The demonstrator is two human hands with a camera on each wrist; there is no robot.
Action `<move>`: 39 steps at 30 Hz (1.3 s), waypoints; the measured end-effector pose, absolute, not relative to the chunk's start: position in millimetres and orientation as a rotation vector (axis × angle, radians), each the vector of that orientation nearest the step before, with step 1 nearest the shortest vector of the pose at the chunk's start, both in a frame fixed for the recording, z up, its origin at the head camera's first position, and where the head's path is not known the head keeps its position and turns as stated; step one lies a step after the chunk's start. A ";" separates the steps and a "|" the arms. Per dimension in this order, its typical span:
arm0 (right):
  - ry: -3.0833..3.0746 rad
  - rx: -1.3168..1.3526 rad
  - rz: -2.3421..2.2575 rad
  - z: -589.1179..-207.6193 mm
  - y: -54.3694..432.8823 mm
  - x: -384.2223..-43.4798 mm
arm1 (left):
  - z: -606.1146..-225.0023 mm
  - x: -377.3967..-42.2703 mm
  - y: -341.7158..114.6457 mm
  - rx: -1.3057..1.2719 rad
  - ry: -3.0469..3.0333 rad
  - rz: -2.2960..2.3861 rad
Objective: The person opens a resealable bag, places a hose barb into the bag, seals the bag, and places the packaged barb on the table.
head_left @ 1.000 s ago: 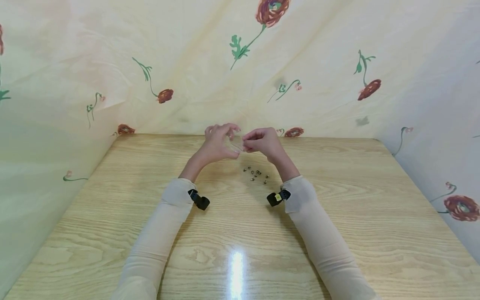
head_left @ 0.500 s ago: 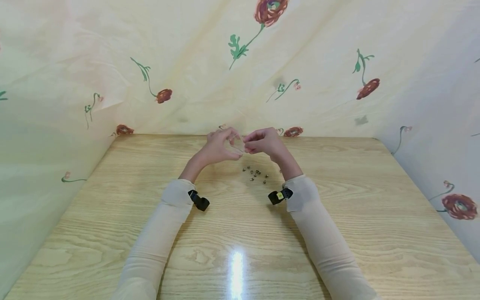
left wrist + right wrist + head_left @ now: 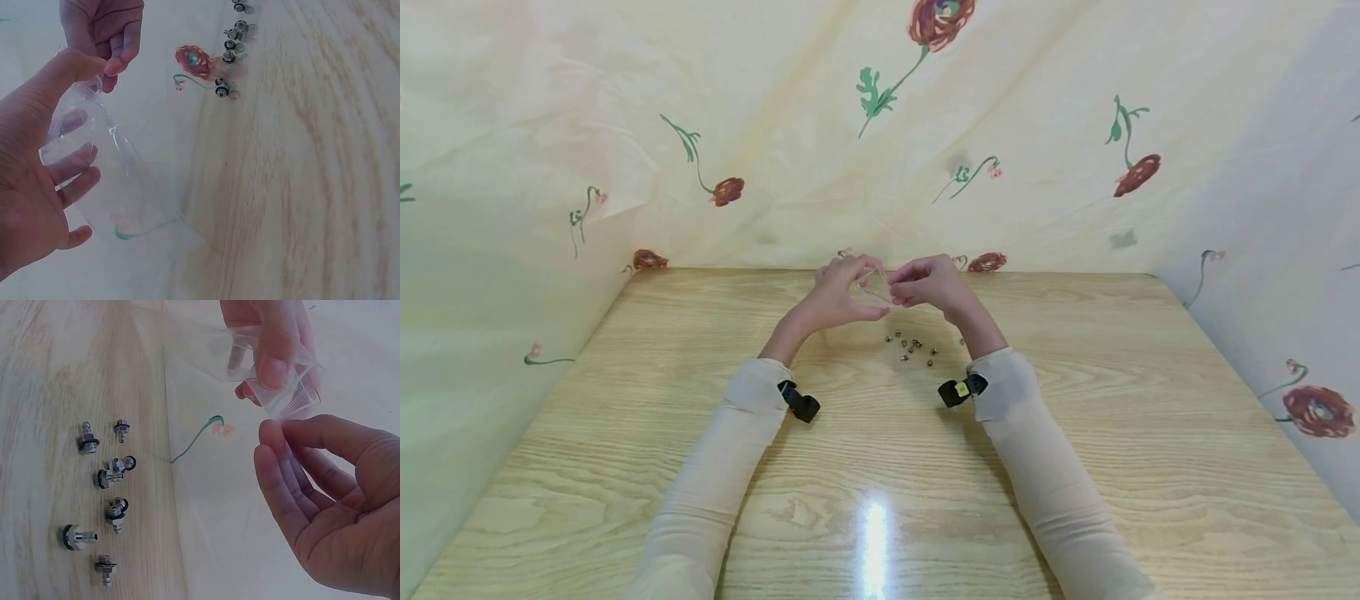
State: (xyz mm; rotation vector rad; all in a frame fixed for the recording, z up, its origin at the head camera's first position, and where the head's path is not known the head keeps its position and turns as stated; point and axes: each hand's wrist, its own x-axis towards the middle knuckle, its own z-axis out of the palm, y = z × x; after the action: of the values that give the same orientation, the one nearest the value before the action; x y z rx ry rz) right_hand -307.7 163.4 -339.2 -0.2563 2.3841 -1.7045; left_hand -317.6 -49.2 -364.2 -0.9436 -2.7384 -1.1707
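A clear plastic zip bag (image 3: 290, 405) is held up between both hands, over the far part of the table. My left hand (image 3: 833, 296) grips the bag with the thumb on one side, and its other fingers show through the film in the left wrist view. My right hand (image 3: 340, 500) pinches the bag's edge by the zip strip between thumb and fingertips. On the table just nearer than the hands lie several small metal hose fittings (image 3: 916, 343), with barbed ends and black rings. One fitting (image 3: 76, 537) lies on its side.
The wooden table (image 3: 880, 450) ends at a flowered cloth (image 3: 805, 142) that hangs behind it and along both sides. A bright light reflection shows on the near part of the tabletop. Each sleeve cuff carries a small black camera (image 3: 953, 393).
The left hand has shifted slightly right and its fingers have come closer to the right hand. The bag's mouth now shows as a wider loop between the hands. The fittings stay put.
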 end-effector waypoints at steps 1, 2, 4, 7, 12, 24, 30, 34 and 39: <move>2.396 -0.255 -1.698 -339.1 163.8 -307.8 | -364.1 -317.3 -49.1 -0.937 -2.743 -1.170; 2.409 -0.253 -1.693 -338.8 164.2 -308.0 | -363.9 -316.9 -49.3 -0.933 -2.748 -1.173; 2.429 -0.254 -1.688 -337.9 165.1 -308.2 | -363.8 -316.3 -49.4 -0.924 -2.754 -1.169; 2.456 -0.260 -1.689 -336.1 166.4 -308.2 | -364.1 -315.9 -49.9 -0.924 -2.765 -1.165; 2.498 -0.264 -1.676 -333.6 169.9 -307.6 | -365.1 -316.6 -50.1 -0.922 -2.785 -1.150; 2.568 -0.419 -1.530 -339.3 187.0 -307.2 | -367.1 -320.5 -52.7 -0.951 -2.819 -1.100; 2.643 -0.557 -1.372 -346.8 201.9 -307.4 | -366.9 -321.2 -53.9 -0.944 -2.831 -1.100; 2.689 -0.615 -1.283 -352.0 213.2 -307.8 | -367.9 -321.6 -54.3 -0.936 -2.834 -1.092; 2.747 -0.666 -1.161 -358.2 226.7 -305.7 | -367.7 -321.3 -53.9 -0.928 -2.833 -1.085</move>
State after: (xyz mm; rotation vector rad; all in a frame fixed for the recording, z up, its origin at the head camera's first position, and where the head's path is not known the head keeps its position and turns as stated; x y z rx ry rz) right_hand -305.7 226.7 -358.2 -0.6657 2.7473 -1.1607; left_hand -321.3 -53.9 -367.7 -0.9285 -2.8333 -1.0847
